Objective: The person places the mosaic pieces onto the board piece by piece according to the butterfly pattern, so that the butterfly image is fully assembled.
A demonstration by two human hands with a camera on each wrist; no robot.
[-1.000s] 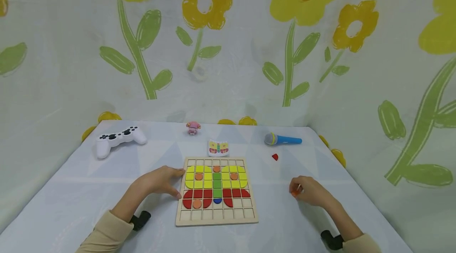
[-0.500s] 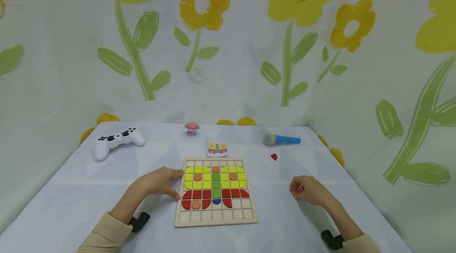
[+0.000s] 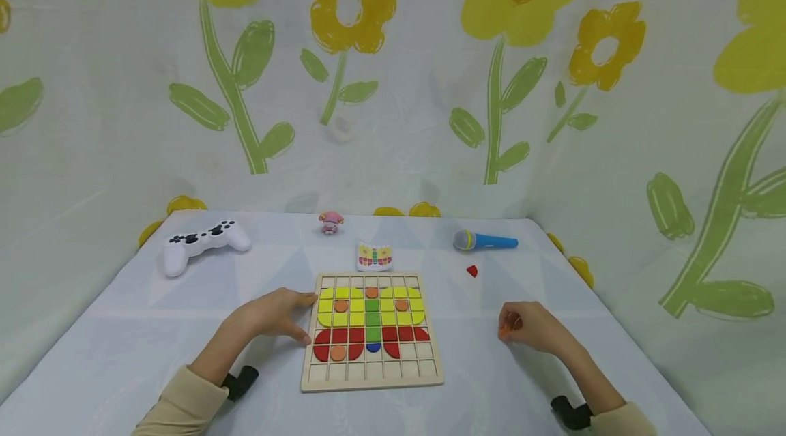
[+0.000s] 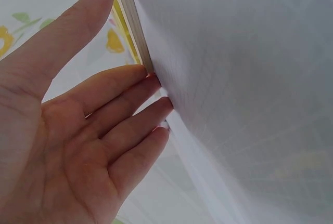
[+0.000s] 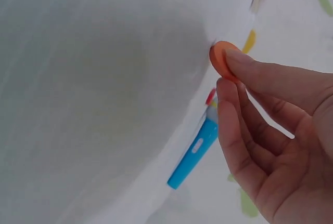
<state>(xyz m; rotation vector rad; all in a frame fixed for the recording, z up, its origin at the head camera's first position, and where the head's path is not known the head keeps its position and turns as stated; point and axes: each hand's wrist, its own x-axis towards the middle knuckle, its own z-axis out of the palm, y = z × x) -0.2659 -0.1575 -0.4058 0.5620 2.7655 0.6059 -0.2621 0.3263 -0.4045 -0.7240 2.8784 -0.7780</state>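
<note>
A wooden grid board (image 3: 372,373) carries a butterfly pattern of yellow, red, green, orange and blue pieces. My left hand (image 3: 270,313) is at the board's left side, its thumb near the lower part and its fingers toward the upper corner. In the left wrist view the fairly straight fingertips (image 4: 151,86) meet the board's edge. To the right of the board, my right hand (image 3: 535,328) pinches an orange round disc (image 5: 222,60) between thumb and fingers, low over the table. Some lower right cells of the board hold no pieces.
A red quarter-round piece (image 3: 472,271) lies right of the board, below a blue toy microphone (image 3: 488,241). Behind the board are a butterfly picture card (image 3: 374,256) and a pink figurine (image 3: 331,222). A white game controller (image 3: 205,245) rests at the back left.
The orange disc has turned slightly in the right hand's fingers. The left hand stays at the board's edge, and the head view has shifted a little.
</note>
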